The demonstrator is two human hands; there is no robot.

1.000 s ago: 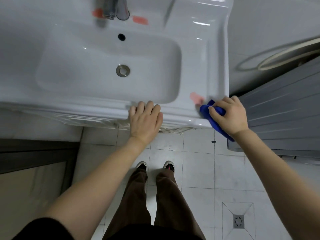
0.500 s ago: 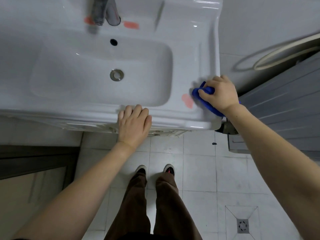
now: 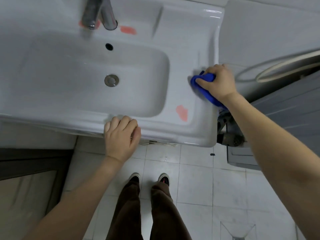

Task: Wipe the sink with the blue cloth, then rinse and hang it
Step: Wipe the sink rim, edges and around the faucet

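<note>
Left hand [image 3: 121, 137] rests on the front rim of the sink [image 3: 69, 94], fingers together, holding nothing. Pink smears [image 3: 128, 30] show beside the tap [image 3: 108, 16]. A further pink patch [image 3: 182, 112] lies on the near right ledge. Just beyond it, the right hand [image 3: 218, 82] grips the bunched blue cloth [image 3: 204, 84] and presses it to the ledge. Assessment: wiping is incomplete; rinsing and hanging are outstanding.

No writing, label, brand or number can be read anywhere. The glossy white ceramic sink [image 3: 199, 134] carries only pinkish-red smears [image 3: 181, 113] (shapeless blots, not letters), and the chrome tap [image 3: 108, 16] is too blurred to tell.
</note>
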